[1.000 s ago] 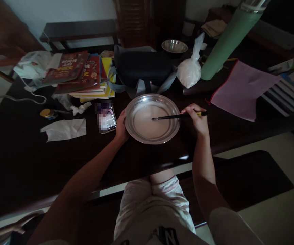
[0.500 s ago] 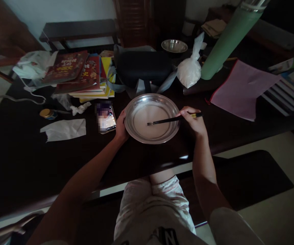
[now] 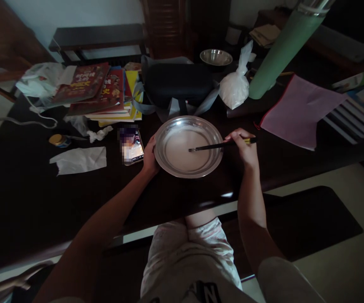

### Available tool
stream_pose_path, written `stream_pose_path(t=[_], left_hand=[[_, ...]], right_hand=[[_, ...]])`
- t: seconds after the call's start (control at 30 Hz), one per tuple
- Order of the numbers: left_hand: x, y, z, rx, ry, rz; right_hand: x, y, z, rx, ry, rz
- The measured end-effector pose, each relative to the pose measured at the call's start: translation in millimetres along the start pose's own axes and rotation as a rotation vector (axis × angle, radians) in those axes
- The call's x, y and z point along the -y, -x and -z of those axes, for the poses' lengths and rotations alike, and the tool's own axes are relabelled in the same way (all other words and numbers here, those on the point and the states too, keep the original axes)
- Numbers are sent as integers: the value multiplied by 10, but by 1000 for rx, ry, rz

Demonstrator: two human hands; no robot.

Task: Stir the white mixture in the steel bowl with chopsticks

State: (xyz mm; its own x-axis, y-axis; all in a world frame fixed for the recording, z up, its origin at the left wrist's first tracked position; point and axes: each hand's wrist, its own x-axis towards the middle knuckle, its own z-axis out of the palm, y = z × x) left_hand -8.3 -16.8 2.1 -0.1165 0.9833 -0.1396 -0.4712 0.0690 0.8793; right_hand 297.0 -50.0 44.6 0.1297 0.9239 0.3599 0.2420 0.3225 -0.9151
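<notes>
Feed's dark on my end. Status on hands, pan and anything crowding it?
Left hand grips pan rim. Right hand holds chopsticks, tips in white liquid. Phone lies beside left hand.

So there's a round, shallow stainless-steel pan (image 3: 188, 147) sitting flat on the dark wooden table, pretty much dead centre and close to the near edge. It has a wide shiny rim and a flat bottom covered by a thin pool of pale, milky white liquid (image 3: 182, 155), smooth-looking, no lumps I can make out in this dim light. A pair of thin black chopsticks with yellowish tops (image 3: 221, 144) lies almost level across the pan's right side, coming in over the right rim, tips together and dipped into the liquid around the middle of the pan, top ends sticking out past the rim.
</notes>
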Motion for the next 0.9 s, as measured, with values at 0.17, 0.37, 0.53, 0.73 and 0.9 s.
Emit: stream_pose_path(t=[0.17, 0.37, 0.53, 0.73, 0.9], left_hand=[[-2, 0, -9, 20, 7, -26], [2, -7, 7, -16, -14, -9], [14, -15, 19, 15, 5, -13], [42, -30, 46, 0, -19, -30], [42, -31, 49, 15, -28, -36]], right_hand=[[2, 1, -8, 146, 32, 6], [-8, -6, 8, 7, 30, 6], [-19, -11, -4, 131, 37, 46], [-30, -6, 10, 43, -16, 3], [-16, -10, -10, 108, 39, 37]])
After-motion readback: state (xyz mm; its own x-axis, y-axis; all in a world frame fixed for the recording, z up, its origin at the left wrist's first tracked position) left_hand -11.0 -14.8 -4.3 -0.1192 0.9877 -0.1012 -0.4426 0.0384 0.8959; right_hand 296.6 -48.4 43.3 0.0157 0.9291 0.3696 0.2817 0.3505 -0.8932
